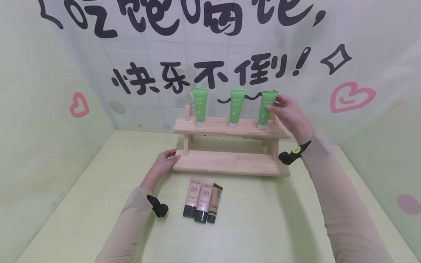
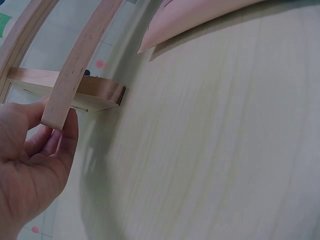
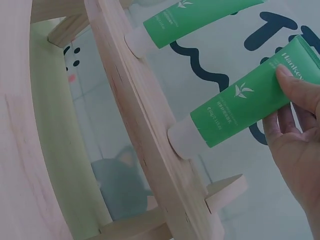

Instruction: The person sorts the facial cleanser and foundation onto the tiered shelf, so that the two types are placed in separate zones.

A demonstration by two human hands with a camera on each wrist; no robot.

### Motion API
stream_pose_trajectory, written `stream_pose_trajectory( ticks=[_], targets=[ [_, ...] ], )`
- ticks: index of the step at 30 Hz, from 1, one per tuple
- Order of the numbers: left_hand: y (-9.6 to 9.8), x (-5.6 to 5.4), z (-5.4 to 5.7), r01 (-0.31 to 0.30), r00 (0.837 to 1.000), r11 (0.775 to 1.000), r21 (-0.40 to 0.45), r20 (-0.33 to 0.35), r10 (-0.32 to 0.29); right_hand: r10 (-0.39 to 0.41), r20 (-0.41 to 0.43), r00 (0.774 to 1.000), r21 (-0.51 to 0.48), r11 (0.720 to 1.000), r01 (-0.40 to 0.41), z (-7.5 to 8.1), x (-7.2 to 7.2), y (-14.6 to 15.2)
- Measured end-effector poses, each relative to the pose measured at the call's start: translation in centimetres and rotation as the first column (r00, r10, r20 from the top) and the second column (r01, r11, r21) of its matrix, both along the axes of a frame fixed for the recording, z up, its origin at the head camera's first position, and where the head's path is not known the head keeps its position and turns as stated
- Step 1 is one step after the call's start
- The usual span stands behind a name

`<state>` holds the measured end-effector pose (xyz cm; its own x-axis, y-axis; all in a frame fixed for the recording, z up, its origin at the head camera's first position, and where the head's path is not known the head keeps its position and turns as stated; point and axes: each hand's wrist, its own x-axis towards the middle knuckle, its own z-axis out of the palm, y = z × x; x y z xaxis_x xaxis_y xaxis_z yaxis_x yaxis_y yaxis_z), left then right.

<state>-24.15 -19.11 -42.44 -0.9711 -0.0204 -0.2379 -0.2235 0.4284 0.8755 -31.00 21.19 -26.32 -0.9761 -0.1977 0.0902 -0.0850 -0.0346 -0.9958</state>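
A two-tier wooden rack stands on the table, with three green tubes upright on its top shelf. My right hand pinches the rightmost green tube between thumb and fingers; its white cap stands on the shelf board, as the right wrist view shows. The middle green tube and the left green tube stand apart on the same board. My left hand grips the left end of the lower shelf, thumb on top and fingers beneath.
Two pink BB cream tubes and a brown tube with a dark cap lie side by side on the table in front of the rack. A printed backdrop rises behind, with side panels at left and right.
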Motion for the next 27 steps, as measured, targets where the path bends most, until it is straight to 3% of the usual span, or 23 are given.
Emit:
stream_pose_trajectory(
  ticks=[5,14,27],
  targets=[
    [0.17,-0.09,0.29,0.006,1.000,1.000,-0.019,-0.008,-0.007,0.039,-0.008,0.999,-0.003,0.999,-0.039,-0.28,0.08,0.62],
    [0.12,-0.03,-0.02,0.006,1.000,1.000,-0.011,-0.013,-0.006,0.096,0.001,0.995,0.076,0.993,-0.096,-0.66,-0.19,0.85],
    [0.06,0.01,-0.17,-0.004,1.000,1.000,0.013,-0.011,0.004,0.017,0.054,0.998,0.103,0.994,-0.023,-0.61,0.50,0.71]
  ],
)
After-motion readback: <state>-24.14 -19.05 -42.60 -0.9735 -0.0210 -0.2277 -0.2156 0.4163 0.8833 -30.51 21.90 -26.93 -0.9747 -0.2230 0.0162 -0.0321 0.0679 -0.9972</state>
